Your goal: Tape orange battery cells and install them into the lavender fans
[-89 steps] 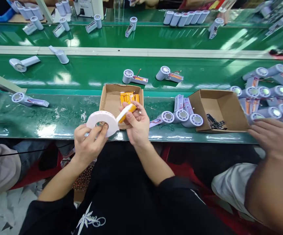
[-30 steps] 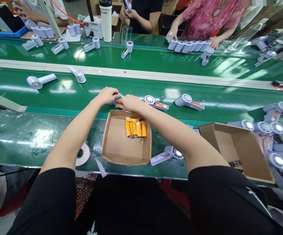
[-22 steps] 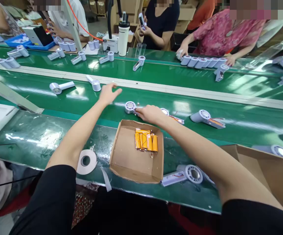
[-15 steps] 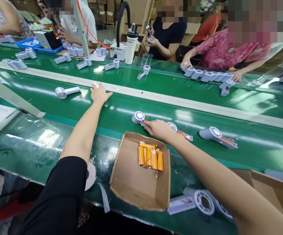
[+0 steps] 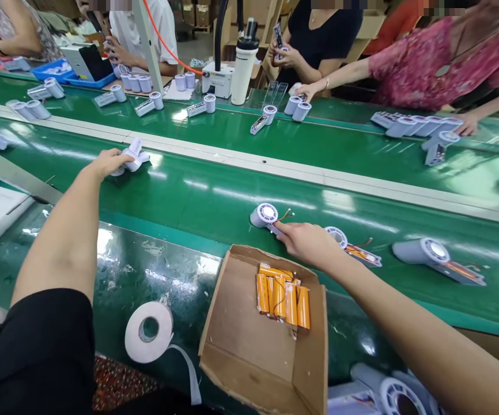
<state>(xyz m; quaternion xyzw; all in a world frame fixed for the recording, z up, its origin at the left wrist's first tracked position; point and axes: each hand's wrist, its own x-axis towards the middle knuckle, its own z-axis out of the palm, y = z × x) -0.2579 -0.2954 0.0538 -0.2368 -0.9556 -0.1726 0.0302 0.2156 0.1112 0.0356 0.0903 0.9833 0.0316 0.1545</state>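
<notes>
My left hand (image 5: 105, 162) reaches far out over the green belt and closes round a white fan part (image 5: 133, 158) near the belt's middle rail. My right hand (image 5: 307, 243) rests on the handle of an open fan unit (image 5: 264, 215) with red wires, just beyond the cardboard tray (image 5: 241, 340); its fingers are curled on the handle. Several orange battery cells (image 5: 282, 297) lie in the tray. A white tape roll (image 5: 148, 331) lies flat at the near edge, left of the tray.
Two more open fan units (image 5: 435, 256) lie on the belt to the right. Other people work across the far belt among rows of fan parts (image 5: 418, 125). A white bottle (image 5: 244, 60) stands at the back. More fan units (image 5: 394, 395) lie at the bottom right.
My left hand has swung left across the belt and grasped the white fan part. My right hand stays on the open fan unit. The view has shifted left.
</notes>
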